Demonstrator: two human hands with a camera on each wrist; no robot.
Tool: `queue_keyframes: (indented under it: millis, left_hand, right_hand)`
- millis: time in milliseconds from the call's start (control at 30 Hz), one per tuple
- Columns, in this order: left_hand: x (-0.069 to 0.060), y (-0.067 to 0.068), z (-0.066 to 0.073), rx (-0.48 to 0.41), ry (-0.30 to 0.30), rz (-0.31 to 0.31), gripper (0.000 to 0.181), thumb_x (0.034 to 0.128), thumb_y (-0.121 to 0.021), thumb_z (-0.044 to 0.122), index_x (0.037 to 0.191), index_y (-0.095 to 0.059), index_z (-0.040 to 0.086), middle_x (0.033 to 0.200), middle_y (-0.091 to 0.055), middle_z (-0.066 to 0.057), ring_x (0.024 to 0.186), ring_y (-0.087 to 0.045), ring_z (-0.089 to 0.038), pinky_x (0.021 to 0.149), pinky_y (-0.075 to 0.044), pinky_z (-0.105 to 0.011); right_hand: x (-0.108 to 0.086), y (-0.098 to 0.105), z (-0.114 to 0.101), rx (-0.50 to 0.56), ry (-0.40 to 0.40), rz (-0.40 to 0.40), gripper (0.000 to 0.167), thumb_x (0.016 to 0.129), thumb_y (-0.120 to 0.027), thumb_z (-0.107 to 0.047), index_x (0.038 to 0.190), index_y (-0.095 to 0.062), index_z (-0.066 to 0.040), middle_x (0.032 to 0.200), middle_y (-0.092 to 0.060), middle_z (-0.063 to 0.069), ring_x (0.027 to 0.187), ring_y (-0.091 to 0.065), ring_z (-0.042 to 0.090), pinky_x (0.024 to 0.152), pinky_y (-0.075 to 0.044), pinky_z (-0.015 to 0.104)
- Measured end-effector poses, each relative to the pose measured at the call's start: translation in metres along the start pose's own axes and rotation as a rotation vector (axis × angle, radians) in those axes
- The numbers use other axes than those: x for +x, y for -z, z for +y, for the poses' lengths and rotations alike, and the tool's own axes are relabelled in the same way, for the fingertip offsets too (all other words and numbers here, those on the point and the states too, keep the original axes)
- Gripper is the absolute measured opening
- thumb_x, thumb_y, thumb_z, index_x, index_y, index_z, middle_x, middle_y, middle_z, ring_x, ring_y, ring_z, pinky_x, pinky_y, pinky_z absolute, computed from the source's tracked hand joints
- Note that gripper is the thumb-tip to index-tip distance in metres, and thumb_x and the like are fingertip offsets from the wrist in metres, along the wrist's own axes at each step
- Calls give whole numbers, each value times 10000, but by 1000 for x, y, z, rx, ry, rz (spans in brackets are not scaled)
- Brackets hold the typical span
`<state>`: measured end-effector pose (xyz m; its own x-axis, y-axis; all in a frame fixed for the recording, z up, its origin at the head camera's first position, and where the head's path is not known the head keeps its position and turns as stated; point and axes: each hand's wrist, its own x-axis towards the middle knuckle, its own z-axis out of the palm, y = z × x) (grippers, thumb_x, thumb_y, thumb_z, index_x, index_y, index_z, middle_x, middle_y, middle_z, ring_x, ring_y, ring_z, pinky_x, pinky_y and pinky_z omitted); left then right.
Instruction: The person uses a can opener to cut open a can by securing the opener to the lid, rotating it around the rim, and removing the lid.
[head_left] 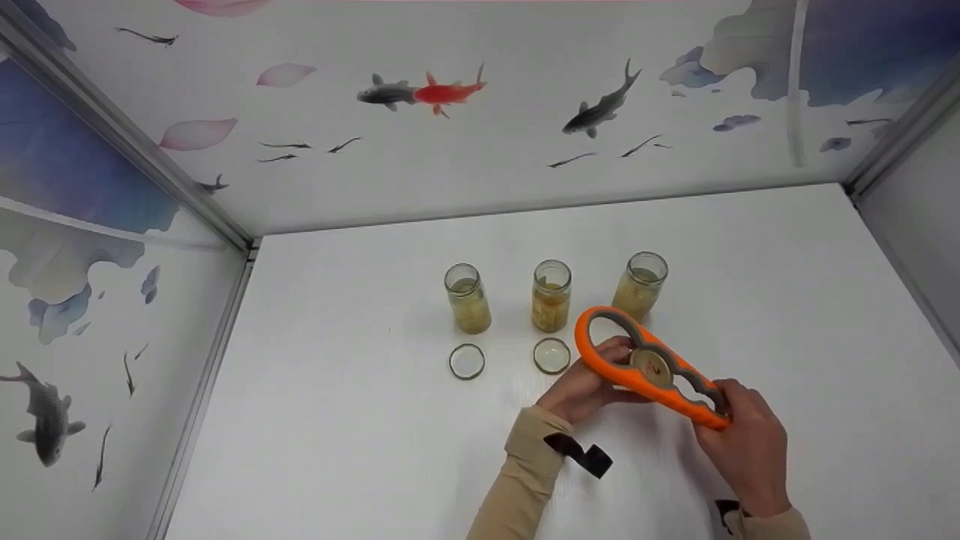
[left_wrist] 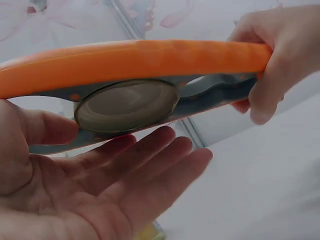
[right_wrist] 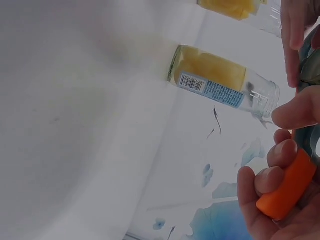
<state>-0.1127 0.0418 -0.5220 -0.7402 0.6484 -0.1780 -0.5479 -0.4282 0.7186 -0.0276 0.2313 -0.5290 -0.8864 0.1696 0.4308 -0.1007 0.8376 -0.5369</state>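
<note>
My right hand (head_left: 750,442) grips the narrow end of an orange jar opener (head_left: 694,409) with a grey inner lining. A round metal jar lid (head_left: 651,367) sits in one of the opener's middle openings; its underside faces down in the left wrist view. Below the opener is my left hand (left_wrist: 100,195), palm up, with fingers extended and the thumb close to the lid's rim; whether it touches is unclear. Just behind the opener stands the right glass jar (head_left: 640,289), lidless, with pale yellow contents, its base partly hidden in the head view.
Two more lidless jars, a middle jar (head_left: 551,306) and a left jar (head_left: 470,307), stand upright on the white table (head_left: 337,405). In front of them lie two lids, a middle lid (head_left: 553,355) and a left lid (head_left: 467,361). Printed panels (head_left: 487,172) enclose the table.
</note>
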Motion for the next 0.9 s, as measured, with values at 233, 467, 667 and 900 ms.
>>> queue_keyframes:
  millis: [233, 467, 667, 900]
  left_hand:
    - [1, -5, -3, -118, 29, -88, 268, 989, -445, 181, 1250, -491, 145, 1160, -582, -74, 1044, -582, -231, 956, -427, -551]
    - [1, -4, -6, -186, 24, -128, 281, 985, -455, 176, 1265, -479, 164, 1219, -546, -78, 1105, -550, -240, 977, -395, -576]
    - [2, -1, -11, -195, 22, -153, 314, 975, -473, 176, 1288, -497, 181, 1225, -561, -74, 1126, -549, -252, 965, -420, -541]
    - [5, 0, -13, -141, 18, -129, 316, 984, -506, 189, 1297, -513, 144, 1187, -598, -72, 1080, -586, -233, 916, -468, -451]
  right_hand:
    - [1, 1, 1, 3, 2, -8, 262, 644, -692, 106, 892, -625, 51, 677, -520, 92, 623, -465, 234, 525, -436, 427]
    - [2, 3, 2, 1, 8, -14, 336, 634, -721, 138, 939, -616, 43, 738, -552, 112, 702, -523, 273, 602, -486, 493]
    - [1, 5, 4, 6, 8, -18, 386, 636, -746, 151, 977, -608, 36, 797, -570, 128, 781, -555, 291, 646, -496, 517]
    - [3, 10, 3, 55, -34, -42, 450, 621, -774, 142, 1026, -596, 60, 852, -581, 161, 800, -573, 311, 688, -471, 494]
